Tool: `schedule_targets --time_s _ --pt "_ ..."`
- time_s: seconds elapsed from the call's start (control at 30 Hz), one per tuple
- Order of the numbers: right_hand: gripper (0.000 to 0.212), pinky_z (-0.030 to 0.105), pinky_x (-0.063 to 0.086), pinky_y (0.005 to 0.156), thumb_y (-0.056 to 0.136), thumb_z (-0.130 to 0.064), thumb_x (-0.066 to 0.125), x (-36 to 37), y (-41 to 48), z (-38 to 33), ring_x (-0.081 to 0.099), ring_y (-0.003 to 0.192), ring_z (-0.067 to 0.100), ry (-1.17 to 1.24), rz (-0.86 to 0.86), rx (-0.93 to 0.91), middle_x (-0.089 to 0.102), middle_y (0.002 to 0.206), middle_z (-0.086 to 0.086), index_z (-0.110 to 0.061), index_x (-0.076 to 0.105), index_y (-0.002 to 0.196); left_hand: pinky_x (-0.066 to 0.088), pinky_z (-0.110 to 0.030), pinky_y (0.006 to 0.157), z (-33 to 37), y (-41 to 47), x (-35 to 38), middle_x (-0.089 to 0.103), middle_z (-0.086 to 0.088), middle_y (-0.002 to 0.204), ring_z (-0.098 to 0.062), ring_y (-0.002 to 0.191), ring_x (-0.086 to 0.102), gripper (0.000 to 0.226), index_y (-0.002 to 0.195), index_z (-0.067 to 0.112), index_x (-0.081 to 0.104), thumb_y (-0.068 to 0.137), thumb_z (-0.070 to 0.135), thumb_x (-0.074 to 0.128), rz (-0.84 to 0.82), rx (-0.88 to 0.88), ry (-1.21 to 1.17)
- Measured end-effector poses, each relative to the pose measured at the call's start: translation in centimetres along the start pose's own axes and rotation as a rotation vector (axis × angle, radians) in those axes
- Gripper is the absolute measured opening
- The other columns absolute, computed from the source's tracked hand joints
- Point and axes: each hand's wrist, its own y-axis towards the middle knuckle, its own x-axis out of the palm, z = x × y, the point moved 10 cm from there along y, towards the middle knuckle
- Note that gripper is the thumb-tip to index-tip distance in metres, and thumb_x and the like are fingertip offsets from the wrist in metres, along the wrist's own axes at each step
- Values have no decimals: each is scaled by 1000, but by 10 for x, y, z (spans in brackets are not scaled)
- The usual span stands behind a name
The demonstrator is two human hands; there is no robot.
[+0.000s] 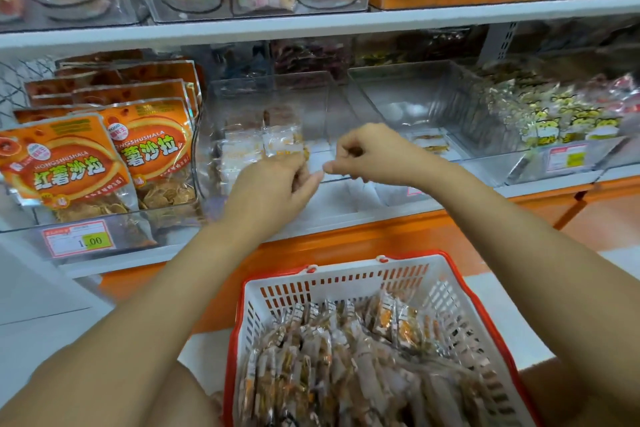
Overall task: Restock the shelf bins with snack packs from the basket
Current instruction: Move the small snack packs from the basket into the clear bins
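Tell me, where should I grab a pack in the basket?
Pinch an upper end, coming straight down from above. The packs lie crowded side by side with ends poking up, and the basket walls block the sides.

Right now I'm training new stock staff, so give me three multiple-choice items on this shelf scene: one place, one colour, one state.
1. Where is the basket?
A) on the upper shelf
B) low, in front of the orange shelf base
C) inside a bin

2. What colour is its rim?
A) red
B) blue
C) green

3. How full is the clear bin right of the right hand?
A) heaped
B) lidded
C) nearly empty

Answers: 1 B, it sits below the shelves, nearest the camera; 2 A, red edging frames its white mesh; 3 C, only a few packs lie on its floor.
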Motion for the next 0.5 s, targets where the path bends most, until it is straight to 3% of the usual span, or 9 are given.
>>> schedule_targets --time_s 0.07,0.17,0.3,0.37,0.5 --pt "37 23 46 55 85 -44 66 12 -30 21 55 54 8 32 -144 66 61 60 -3 -11 60 69 35 -32 54 18 -5 21 49 2 58 -21 58 49 40 65 18 47 95 45 48 -114 57 62" --pt "32 23 45 57 83 -38 70 46 -62 71 55 53 10 121 -377 205 61 59 -2 -10 61 71 33 -31 56 24 -14 57 48 4 60 -18 64 48 39 68 18 50 96 46 45 -298 59 168" --pt "21 31 52 72 83 -28 72 104 -86 152 64 72 14 18 -504 388 72 88 7 -7 71 87 43 -30 62 14 -23 81 64 3 81 -19 80 60 29 89 21 60 97 45 44 -400 24 250" --pt "30 31 48 82 81 -24 73 134 -102 191 64 96 20 -127 -531 479 69 110 7 -8 69 106 48 -30 66 4 -24 84 68 2 93 -19 86 62 26 100 20 62 98 40 45 -411 -7 276" --pt "70 34 41 102 78 -14 76 189 -142 244 47 126 26 -155 -563 584 47 141 9 -9 42 139 52 -33 69 -1 -23 86 69 1 96 -20 87 62 25 105 19 62 98 35 44 -402 -41 301"
